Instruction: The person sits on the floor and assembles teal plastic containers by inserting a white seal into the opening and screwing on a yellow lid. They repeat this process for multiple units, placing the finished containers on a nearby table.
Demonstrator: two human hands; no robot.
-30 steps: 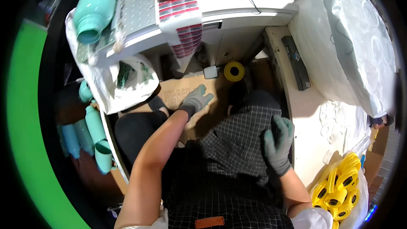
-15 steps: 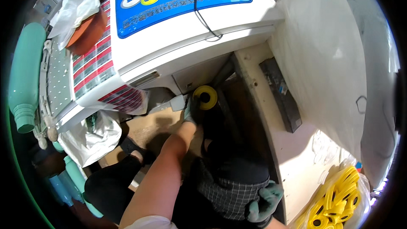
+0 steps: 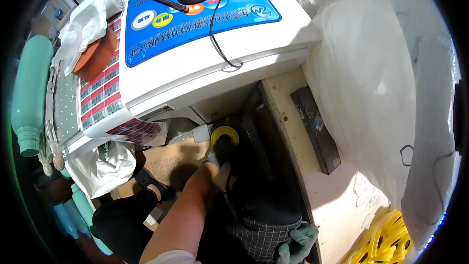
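The yellow ring [image 3: 225, 131] is seen low under the front of the desk [image 3: 278, 39], just right of a pale block [image 3: 201, 133]. Its lower edge is overlapped by the gloved left hand [image 3: 219, 153]; whether the fingers are clamped on it cannot be told, as they are lost in shadow. The right hand [image 3: 299, 242], also gloved, is held by the checked cloth [image 3: 264, 237] over the knee, its fingers bent and kept apart from the thumb. Cardboard [image 3: 168, 164] is laid left of the left hand. On the bench [image 3: 320, 193] at right, a black bar [image 3: 316, 129] is placed beside a large white bag [image 3: 366, 78].
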